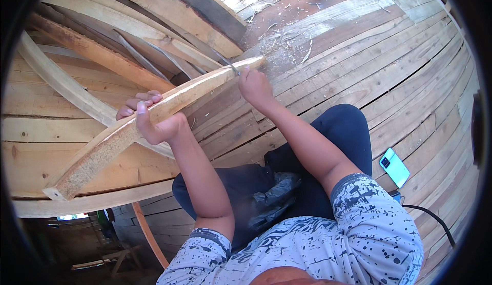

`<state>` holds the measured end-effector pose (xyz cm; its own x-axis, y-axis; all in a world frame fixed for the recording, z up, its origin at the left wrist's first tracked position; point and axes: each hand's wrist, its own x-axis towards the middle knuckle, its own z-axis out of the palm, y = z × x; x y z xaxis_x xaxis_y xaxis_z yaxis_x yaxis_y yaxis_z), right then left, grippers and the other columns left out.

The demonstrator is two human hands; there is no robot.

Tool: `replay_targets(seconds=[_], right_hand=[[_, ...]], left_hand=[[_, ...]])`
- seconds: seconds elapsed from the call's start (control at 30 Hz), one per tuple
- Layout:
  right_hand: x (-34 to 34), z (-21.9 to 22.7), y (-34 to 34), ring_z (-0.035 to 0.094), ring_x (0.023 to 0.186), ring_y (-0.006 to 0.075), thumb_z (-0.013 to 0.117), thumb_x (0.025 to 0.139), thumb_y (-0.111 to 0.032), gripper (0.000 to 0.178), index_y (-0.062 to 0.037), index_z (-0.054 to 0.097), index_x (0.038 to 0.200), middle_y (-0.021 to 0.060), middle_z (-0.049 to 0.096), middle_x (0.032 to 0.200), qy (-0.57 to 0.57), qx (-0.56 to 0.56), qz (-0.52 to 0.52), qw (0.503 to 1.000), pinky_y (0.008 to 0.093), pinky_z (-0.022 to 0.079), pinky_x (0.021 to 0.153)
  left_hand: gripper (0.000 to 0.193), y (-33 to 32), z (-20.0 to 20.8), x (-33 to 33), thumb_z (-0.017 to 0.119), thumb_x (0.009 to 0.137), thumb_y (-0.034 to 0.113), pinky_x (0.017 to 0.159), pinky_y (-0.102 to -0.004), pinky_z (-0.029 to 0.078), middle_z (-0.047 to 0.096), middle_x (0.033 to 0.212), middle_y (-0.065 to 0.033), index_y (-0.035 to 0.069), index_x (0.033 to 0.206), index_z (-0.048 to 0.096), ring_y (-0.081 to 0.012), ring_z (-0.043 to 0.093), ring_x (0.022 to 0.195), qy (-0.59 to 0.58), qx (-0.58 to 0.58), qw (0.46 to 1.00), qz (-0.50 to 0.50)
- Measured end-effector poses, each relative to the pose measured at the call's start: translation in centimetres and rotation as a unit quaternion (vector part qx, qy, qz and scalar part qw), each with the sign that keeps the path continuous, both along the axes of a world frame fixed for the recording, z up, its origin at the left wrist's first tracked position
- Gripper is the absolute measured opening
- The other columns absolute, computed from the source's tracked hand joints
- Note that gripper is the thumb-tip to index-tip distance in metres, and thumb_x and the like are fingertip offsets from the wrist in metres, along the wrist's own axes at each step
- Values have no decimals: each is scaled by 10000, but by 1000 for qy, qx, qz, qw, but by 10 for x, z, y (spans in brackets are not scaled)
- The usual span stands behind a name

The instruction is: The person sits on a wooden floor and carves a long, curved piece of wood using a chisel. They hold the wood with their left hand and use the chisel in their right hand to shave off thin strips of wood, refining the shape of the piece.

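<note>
A long, slightly curved wooden beam [197,88] slants across the view, from the near left up toward the middle. My left hand [160,123] is wrapped round its middle, the thumb on top and the fingers over the far side. Close to the far end, my right hand [255,86] is closed in a fist on a thin dark metal tool [230,66]. The tool lies across the beam's upper edge. Its grip is hidden inside my fist, so I cannot tell its exact kind.
Several planks and curved timbers [107,54] lie at the left and far left. Wood shavings [287,47] are scattered on the plank floor [328,75] beyond the beam's end. A light blue phone [394,167] lies at my right, near a black cable [435,217]. An opening drops away at lower left.
</note>
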<state>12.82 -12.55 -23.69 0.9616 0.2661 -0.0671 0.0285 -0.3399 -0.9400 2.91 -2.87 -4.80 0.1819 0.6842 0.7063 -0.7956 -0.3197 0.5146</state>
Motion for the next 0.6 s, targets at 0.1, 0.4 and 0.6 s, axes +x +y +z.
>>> replay_targets(seconds=[0.1,0.4,0.6], right_hand=[[17,-25,1,625,833,527,309,1002,-312,588,91,668,770,348,635,807,7,14,-29,999,573,485,828],[23,-33,-11,635,816,515,316,1005,-319,584,84,662,761,337,637,794,23,20,-28,999,573,487,827],[-40,78,2,643,833,518,320,1001,-310,577,83,673,768,338,646,824,-27,17,79,996,560,502,831]], left_hand=[[267,-11,-2,6,559,700,33,533,-275,453,421,589,-39,94,908,404,-159,488,516,-8,5,1000,-14],[198,-5,-7,3,572,728,55,581,-306,458,466,636,-30,124,897,495,-179,503,573,-5,76,990,-119],[255,30,-4,-11,560,714,25,623,-315,456,452,695,-61,101,939,464,-196,494,619,-8,112,973,-200]])
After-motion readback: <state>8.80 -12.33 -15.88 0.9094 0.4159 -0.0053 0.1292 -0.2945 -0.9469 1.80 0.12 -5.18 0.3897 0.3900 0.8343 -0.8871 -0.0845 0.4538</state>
